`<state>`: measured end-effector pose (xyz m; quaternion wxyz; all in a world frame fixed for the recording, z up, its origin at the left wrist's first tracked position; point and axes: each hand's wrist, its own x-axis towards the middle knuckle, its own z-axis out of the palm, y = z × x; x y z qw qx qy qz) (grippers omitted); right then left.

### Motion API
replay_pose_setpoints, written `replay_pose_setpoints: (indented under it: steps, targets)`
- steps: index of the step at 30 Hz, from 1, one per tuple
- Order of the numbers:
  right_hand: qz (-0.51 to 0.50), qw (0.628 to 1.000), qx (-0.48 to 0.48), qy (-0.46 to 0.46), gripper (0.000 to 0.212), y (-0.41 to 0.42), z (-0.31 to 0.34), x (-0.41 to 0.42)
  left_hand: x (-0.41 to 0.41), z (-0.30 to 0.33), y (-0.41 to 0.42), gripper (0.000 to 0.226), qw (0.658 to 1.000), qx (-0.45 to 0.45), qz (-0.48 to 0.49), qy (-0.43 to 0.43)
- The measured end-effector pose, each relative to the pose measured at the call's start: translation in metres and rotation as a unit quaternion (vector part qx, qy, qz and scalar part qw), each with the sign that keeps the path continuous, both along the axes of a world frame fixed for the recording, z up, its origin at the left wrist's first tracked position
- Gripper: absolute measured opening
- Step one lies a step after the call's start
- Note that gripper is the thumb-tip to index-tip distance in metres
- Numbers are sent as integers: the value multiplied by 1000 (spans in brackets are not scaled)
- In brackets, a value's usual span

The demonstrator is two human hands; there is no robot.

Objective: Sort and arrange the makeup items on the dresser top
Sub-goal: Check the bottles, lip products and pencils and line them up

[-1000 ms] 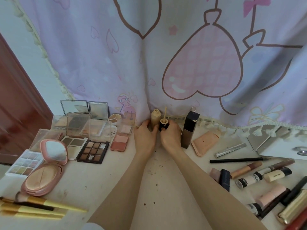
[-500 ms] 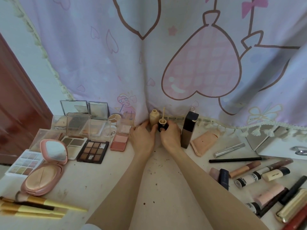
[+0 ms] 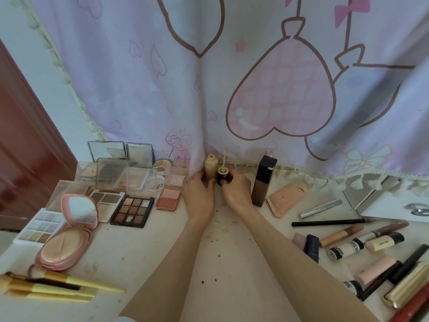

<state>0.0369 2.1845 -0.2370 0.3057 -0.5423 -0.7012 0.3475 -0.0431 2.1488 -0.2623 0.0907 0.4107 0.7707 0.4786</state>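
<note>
left hand (image 3: 199,194) apparently steadying beige bottle (image 3: 211,168), right hand (image 3: 235,190) pinching black cap (image 3: 222,178)

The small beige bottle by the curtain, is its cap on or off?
Off. The beige bottle stands upright with a bare neck, and the right hand holds its black cap beside it, wand pointing up.

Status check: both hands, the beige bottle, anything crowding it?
Left hand touches beige bottle, upright by curtain. Right hand pinches black cap, wand up. Tall dark bottle stands close right.
</note>
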Motion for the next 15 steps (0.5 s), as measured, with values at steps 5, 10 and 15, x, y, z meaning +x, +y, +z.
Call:
replay_pose_setpoints:
  steps: [5,10,15]
  targets:
    - [1,1000,-18,-16,39,-6,4,5,0,4,-10,27,999,-9,-51,3]
    - [16,999,-17,-39,29,-21,10,16,1,6,-34,32,992,-17,-119,37]
    - [31,999,-32,7,32,-47,14,43,0,-2,-64,41,976,-107,-150,114]
